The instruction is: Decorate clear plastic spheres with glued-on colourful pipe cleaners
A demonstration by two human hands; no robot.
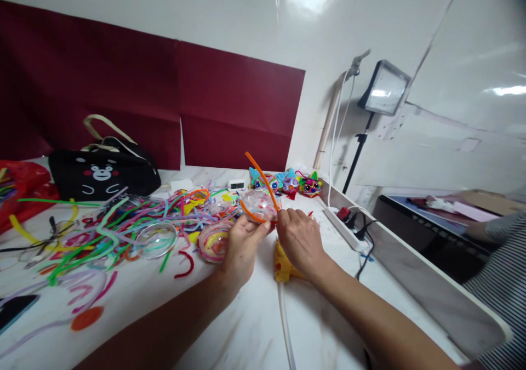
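Near the middle of the table, my left hand (241,244) grips a clear plastic ball half (258,201) by its lower edge, thumb and fingers closed. An orange pipe cleaner (263,177) runs along the ball's rim and sticks up to the left. My right hand (299,237) is closed around that pipe cleaner at the ball's right side; its fingertips are partly hidden. Under my right hand lies a yellow glue gun (283,266), with a pale glue stick (284,315) coming out of its back. Beside my left hand rests a clear round piece wound with coloured strands (212,243).
Tangled pipe cleaners (119,230) and a clear dish (156,239) spread over the left. Behind stand a black bag (104,172), a small digital clock (237,185) and colourful animal-faced crafts (308,185). A power strip (347,230) lies along the right board; beyond it is a person's striped sleeve (503,233).
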